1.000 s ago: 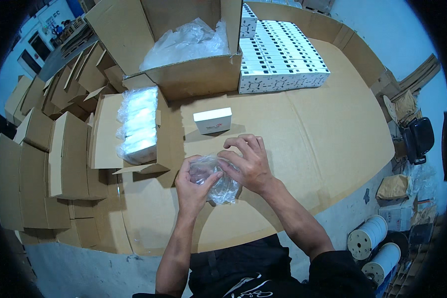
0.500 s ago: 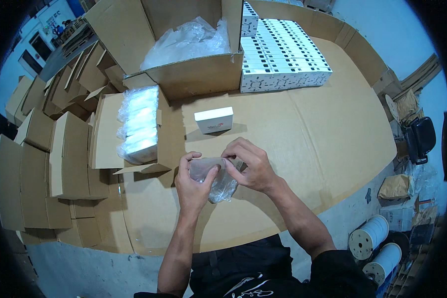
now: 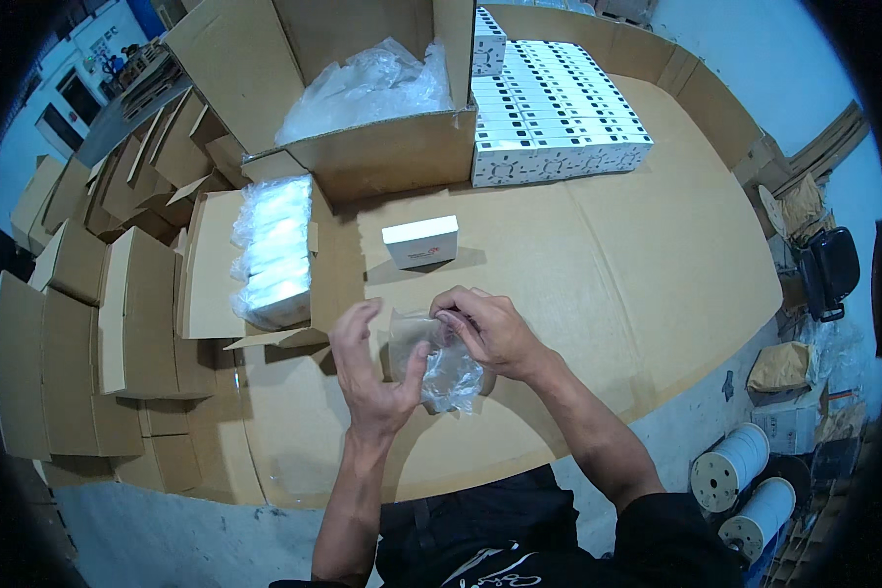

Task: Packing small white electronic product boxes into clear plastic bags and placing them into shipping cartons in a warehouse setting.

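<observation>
A clear plastic bag (image 3: 451,377) hangs from my right hand (image 3: 490,333), whose thumb and fingers pinch its upper edge. My left hand (image 3: 374,372) is beside the bag's left side, thumb and fingers spread apart, with nothing gripped between them. A small white box (image 3: 420,242) stands on the cardboard-covered table just beyond my hands. To the left, an open carton (image 3: 323,284) holds a row of white boxes wrapped in clear plastic (image 3: 274,250).
A large open carton (image 3: 392,157) full of clear plastic bags (image 3: 372,83) stands at the back. Right of it are stacked rows of patterned white boxes (image 3: 559,118). Empty brown cartons (image 3: 147,304) crowd the left; cable spools (image 3: 728,466) sit on the floor at right.
My left hand has let go of the bag and its fingers have spread. The right hand still pinches the bag, which now hangs slightly lower and further right.
</observation>
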Demonstrator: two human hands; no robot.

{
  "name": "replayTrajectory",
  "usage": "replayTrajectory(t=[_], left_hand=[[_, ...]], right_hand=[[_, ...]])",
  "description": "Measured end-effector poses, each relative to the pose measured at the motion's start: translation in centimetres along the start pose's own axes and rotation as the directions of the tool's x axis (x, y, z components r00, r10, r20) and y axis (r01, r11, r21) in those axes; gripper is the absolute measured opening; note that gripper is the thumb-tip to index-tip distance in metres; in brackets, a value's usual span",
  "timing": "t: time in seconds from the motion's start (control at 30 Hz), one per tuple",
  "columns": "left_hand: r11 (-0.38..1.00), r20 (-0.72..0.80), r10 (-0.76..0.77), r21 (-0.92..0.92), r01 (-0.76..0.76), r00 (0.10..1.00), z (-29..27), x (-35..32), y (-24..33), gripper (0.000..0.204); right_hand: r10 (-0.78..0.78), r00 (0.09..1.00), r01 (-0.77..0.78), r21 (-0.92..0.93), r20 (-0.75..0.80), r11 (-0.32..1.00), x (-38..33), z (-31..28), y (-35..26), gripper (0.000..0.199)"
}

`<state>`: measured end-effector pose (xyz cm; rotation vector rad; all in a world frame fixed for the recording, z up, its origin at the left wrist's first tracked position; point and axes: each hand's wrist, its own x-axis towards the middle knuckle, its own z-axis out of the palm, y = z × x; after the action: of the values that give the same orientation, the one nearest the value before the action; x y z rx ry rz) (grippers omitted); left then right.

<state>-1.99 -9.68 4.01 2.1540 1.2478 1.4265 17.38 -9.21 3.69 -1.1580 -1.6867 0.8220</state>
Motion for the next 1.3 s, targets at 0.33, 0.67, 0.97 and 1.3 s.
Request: replayTrajectory(t=[0.33, 0.67, 0.97, 1.3], left_hand=[[0.672, 0.551, -0.323, -0.439, 0.597, 0.769, -0.2, 3.4, -2.2, 0.023], [0.562, 0.451, -0.347, -0.602, 0.568, 0.822, 0.8, 2.0, -2.8, 0.013], [0.539, 0.345, -0.366, -0.679, 0.499, 0.865, 1.1, 0.7, -4.9, 0.039], [0.502, 0.571, -0.386, -0.530, 0.684, 0.725, 0.6, -1.4, -3.6, 0.094]], right_hand=[[0.017, 0.996, -0.025, 0.093, 0.082, 0.995, -0.3, -1.5, -0.1, 0.009], [0.133, 0.986, -0.152, 0.206, 0.103, 0.967, -0.3, -2.5, 0.4, 0.012], [0.097, 0.973, -0.108, 0.044, 0.210, 0.993, -0.5, -4.3, -0.6, 0.014], [-0.164, 0.986, 0.163, 0.028, 0.036, 0.986, 0.2, -3.8, -0.7, 0.012]])
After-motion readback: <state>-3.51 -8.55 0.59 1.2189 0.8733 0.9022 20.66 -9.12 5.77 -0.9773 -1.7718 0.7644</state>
